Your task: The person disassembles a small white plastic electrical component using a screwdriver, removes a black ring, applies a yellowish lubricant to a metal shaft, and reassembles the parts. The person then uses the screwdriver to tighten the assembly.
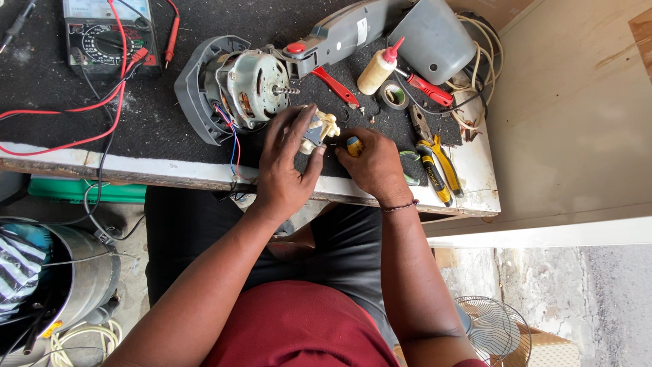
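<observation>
Right, workbench (170, 170) with black mat; grey motor housing (231, 92) lies on it, shaft pointing right, multimeter (109, 34) behind at far left. Left hand (285, 170) grips a small cream-and-grey part (319, 129) just above the bench front edge, beside the motor. Right hand (373, 166) is clenched on a yellow-handled screwdriver (354, 145), tip at the part. Yellow pliers (438, 163) lie just right.

The person wears a dark red top, its short sleeves ending high on the upper arms, so both forearms are bare. Dark, near-black trousers cover the lap. The right hand (375, 166) has a thin dark beaded bracelet at the wrist (a single slim strand); the left hand (285, 173) is unadorned.
</observation>
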